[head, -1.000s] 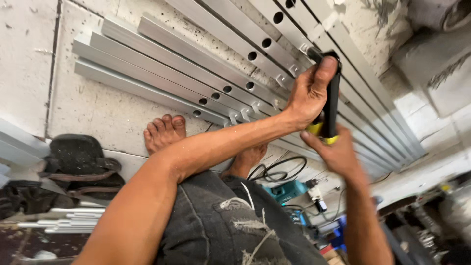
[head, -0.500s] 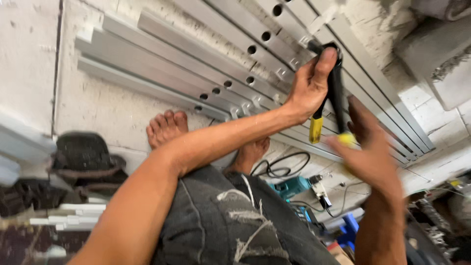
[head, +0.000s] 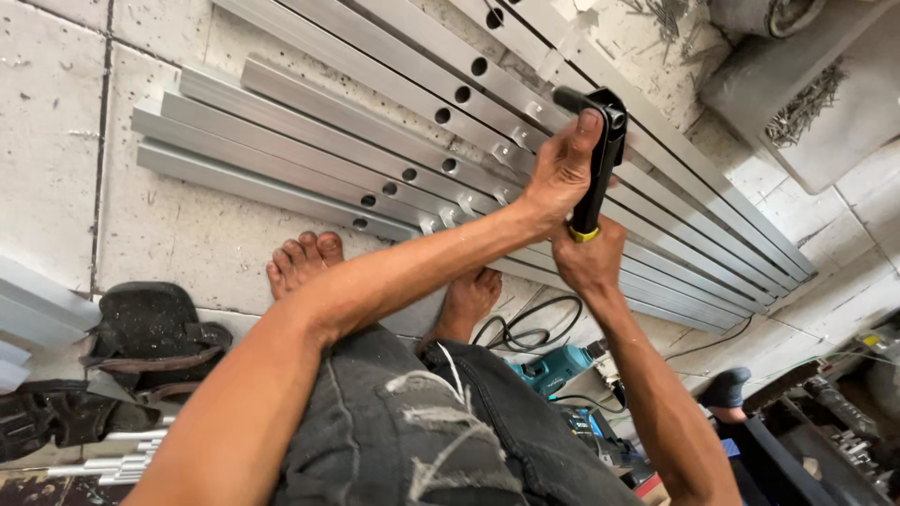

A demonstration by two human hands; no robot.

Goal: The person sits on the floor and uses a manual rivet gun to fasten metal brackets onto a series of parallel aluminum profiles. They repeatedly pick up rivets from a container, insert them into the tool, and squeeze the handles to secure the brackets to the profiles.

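Rivet tool (head: 600, 150), black with a yellow band at its grip, stands upright in both your hands over the metal rails. Nearest you, torn grey jeans (head: 441, 431) cover your knee. Your right hand (head: 589, 262) is wrapped around the lower grip; your left hand (head: 558, 173) curls over the upper handle. Beyond, grey drilled rails (head: 309, 141) lie side by side on the tiled floor (head: 47, 122); a teal power tool (head: 553, 367) sits near your foot (head: 302, 260).
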